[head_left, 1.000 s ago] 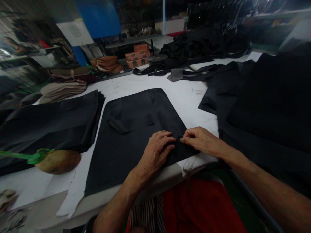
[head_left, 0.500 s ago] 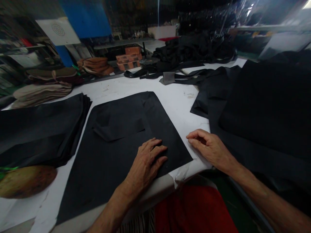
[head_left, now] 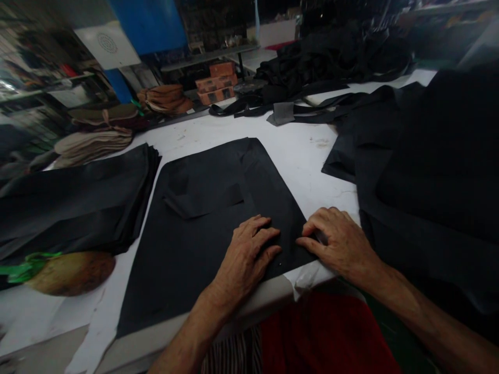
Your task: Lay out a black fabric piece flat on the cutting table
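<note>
A black fabric piece (head_left: 187, 259), with a shaped flap or patch (head_left: 206, 195) on its upper part, lies flat on the white-topped table. My left hand (head_left: 249, 249) rests palm down on its lower right area, fingers loosely spread. At the right edge, close to the near corner, the fingers and thumb of my right hand (head_left: 331, 239) come together in a pinch on the fabric. A dark bit shows inside the curl of that hand; the exact grip is partly hidden.
A stack of black fabric (head_left: 78, 202) lies left, with a brownish oval object (head_left: 74, 272) tied in green before it. Large black sheets (head_left: 429, 182) cover the right side. Behind are brown bundles (head_left: 167, 98), orange boxes (head_left: 216, 85) and heaped black strips (head_left: 312, 67).
My right hand has moved left onto the fabric's right edge from the bare table beside it. My left hand stays on the fabric. The whole view has shifted slightly.
</note>
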{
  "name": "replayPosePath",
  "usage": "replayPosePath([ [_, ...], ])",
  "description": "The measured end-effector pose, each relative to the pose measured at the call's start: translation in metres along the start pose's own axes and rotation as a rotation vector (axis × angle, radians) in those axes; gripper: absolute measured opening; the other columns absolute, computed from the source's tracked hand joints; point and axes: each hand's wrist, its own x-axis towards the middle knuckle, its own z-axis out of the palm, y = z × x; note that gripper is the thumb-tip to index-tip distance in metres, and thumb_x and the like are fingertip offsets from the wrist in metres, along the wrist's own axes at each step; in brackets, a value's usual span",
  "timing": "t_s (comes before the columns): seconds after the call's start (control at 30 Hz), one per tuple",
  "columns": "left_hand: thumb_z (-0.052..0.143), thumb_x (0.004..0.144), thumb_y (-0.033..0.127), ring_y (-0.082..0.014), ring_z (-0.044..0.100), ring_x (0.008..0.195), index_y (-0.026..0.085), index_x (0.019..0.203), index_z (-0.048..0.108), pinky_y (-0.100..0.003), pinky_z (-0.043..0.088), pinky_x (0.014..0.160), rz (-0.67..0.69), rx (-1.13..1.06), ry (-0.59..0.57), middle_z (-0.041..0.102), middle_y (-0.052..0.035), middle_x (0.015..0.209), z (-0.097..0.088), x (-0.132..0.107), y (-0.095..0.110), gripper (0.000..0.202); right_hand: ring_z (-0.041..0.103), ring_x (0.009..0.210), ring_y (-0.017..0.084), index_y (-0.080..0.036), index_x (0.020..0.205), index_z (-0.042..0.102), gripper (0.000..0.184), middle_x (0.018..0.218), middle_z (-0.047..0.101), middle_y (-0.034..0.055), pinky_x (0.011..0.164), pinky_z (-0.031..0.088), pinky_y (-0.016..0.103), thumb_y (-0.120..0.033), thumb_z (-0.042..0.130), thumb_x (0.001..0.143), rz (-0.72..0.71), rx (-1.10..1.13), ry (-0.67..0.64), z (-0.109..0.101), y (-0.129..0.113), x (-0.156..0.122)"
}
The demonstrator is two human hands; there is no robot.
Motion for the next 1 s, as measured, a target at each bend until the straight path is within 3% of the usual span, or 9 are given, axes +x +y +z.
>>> replayPosePath([
  [0.5,0.055,0.088,0.027,-0.0232,0.041,0.123,0.026,0.109,0.060,-0.044,0.035,0.102,-0.020,-0.033,-0.014,0.051,-0.0053,0.127,-0.001,0.000,0.000,0.022,0.050,0.079,0.021,-0.023,0.076,0.058,0.013,0.079,0.058,0.0008,0.071,0.033,0.034,-0.033,0.066,0.077,0.003,-0.030,-0.045,0.000,0.000,-0.001],
  [0.67,0.057,0.087,0.026,-0.0214,0.041,0.124,0.026,0.109,0.060,-0.042,0.035,0.103,-0.034,-0.011,-0.013,0.050,-0.0037,0.128,-0.001,-0.002,0.004,0.022,0.051,0.079,0.020,-0.023,0.079,0.060,0.003,0.081,0.058,0.0009,0.071,0.034,0.034,-0.025,0.060,0.081,-0.018,-0.031,-0.074,-0.002,-0.003,-0.003],
  [0.8,0.058,0.085,0.023,-0.0218,0.041,0.124,0.026,0.108,0.060,-0.042,0.037,0.103,-0.059,0.033,-0.011,0.051,-0.0041,0.127,0.001,0.001,0.001,0.023,0.051,0.081,0.020,-0.023,0.080,0.061,0.008,0.083,0.059,0.0012,0.072,0.034,0.034,-0.018,0.056,0.081,-0.027,0.032,-0.120,-0.001,0.002,0.001],
  [0.93,0.055,0.086,0.021,-0.0230,0.044,0.122,0.027,0.108,0.059,-0.044,0.040,0.101,0.012,0.064,0.003,0.051,-0.0044,0.128,-0.001,-0.009,-0.007,0.024,0.052,0.083,0.021,-0.019,0.084,0.065,0.018,0.084,0.061,0.0052,0.075,0.037,0.036,-0.010,0.051,0.079,0.013,0.155,-0.064,-0.009,-0.002,0.004],
  [1.0,0.050,0.089,0.024,-0.0241,0.047,0.119,0.028,0.111,0.057,-0.046,0.043,0.097,0.092,0.075,0.071,0.051,-0.0052,0.127,0.004,-0.013,-0.015,0.024,0.055,0.086,0.018,-0.017,0.092,0.065,0.023,0.089,0.064,0.0053,0.079,0.039,0.033,-0.008,0.049,0.079,0.047,0.120,-0.009,-0.022,-0.013,-0.002],
])
